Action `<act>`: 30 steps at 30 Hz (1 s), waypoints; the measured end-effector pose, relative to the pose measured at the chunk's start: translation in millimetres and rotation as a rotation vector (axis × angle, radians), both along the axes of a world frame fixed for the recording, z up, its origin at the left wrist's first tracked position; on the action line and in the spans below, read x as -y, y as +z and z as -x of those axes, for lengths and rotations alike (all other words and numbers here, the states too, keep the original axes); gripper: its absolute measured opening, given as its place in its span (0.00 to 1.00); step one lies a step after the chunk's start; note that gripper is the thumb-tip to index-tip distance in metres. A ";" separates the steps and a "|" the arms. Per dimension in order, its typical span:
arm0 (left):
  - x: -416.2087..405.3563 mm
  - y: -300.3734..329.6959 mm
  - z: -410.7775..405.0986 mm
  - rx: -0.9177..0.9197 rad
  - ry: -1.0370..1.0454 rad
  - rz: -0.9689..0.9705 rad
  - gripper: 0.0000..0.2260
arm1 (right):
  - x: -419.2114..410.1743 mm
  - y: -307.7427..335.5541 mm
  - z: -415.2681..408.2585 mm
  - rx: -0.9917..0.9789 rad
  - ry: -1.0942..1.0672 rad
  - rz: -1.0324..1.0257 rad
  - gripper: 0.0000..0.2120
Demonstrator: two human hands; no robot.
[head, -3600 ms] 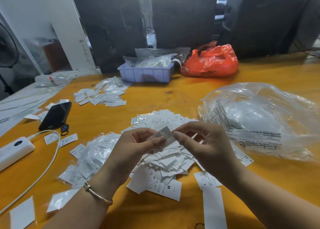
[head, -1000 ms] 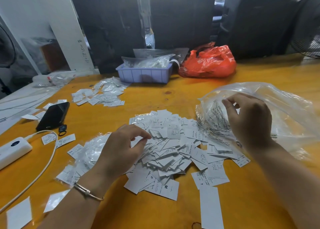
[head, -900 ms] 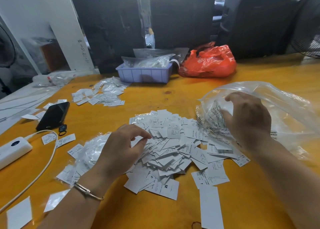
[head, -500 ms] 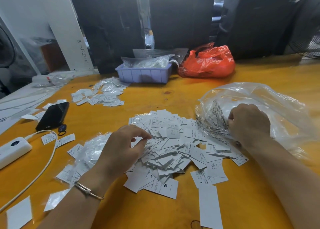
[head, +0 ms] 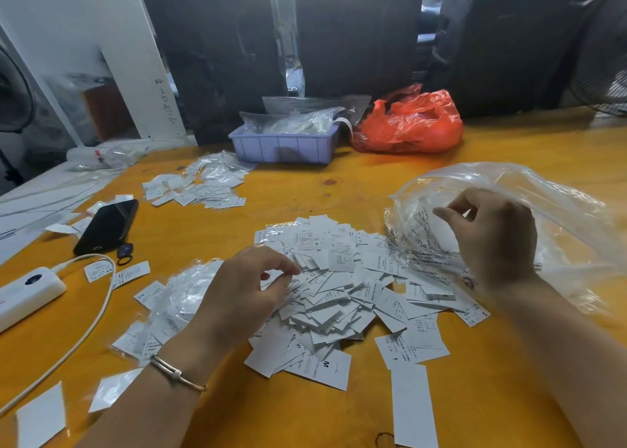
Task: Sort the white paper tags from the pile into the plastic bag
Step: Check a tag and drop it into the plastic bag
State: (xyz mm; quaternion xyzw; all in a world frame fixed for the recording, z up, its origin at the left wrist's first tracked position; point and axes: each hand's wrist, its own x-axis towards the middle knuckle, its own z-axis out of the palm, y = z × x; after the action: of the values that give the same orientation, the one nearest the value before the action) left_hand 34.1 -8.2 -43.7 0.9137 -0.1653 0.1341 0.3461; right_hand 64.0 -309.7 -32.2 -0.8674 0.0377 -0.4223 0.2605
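Tags (head: 332,288): loose white paper slips heaped mid-table on the orange tabletop (head: 305,183), the heap's right edge running under the mouth of the clear plastic bag (head: 559,217). A few slips lie apart at the near edge, and a longer strip (head: 412,407) sits nearest you.

Your right hand (head: 495,237) is raised at the bag's opening, fingers loosely curled with thumb and forefinger close; whether they pinch the film or a slip, I cannot tell. Your left hand (head: 247,288) rests at the heap's left side, fingertips drawn together on the top slips; whether one is actually held is not clear.

Risks, as judged from this:
- Bag film is limp and crumpled. If the mouth sags shut, dropped slips would likely land on the outside of it.
- Slips overlap closely; a pinch may lift two at once, or drag neighbours off the heap.
- A clear packet of slips (head: 176,298) lies just beside your left wrist, touching the heap. Sweeping with that hand could mix the two.
- Another cluster of slips (head: 196,189) lies far left near the phone (head: 108,225); easy to overlook.
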 end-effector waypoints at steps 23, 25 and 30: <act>23.5 6.0 10.9 -0.423 -0.122 0.452 0.02 | -85.7 -16.5 22.6 -0.190 0.641 -0.375 0.03; 19.6 5.4 8.2 -0.403 -0.058 0.498 0.03 | -77.1 -20.1 12.5 -0.246 0.495 -0.095 0.08; 13.4 5.4 1.9 -0.290 0.046 0.499 0.04 | -84.9 -29.5 8.0 -0.453 0.540 0.231 0.26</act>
State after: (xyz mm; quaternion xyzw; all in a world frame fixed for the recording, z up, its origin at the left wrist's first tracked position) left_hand 32.2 -21.6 -38.3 0.8135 -0.0551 0.0465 0.5771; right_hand 56.0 -224.8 -61.7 -0.9412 -0.1836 -0.1373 0.2480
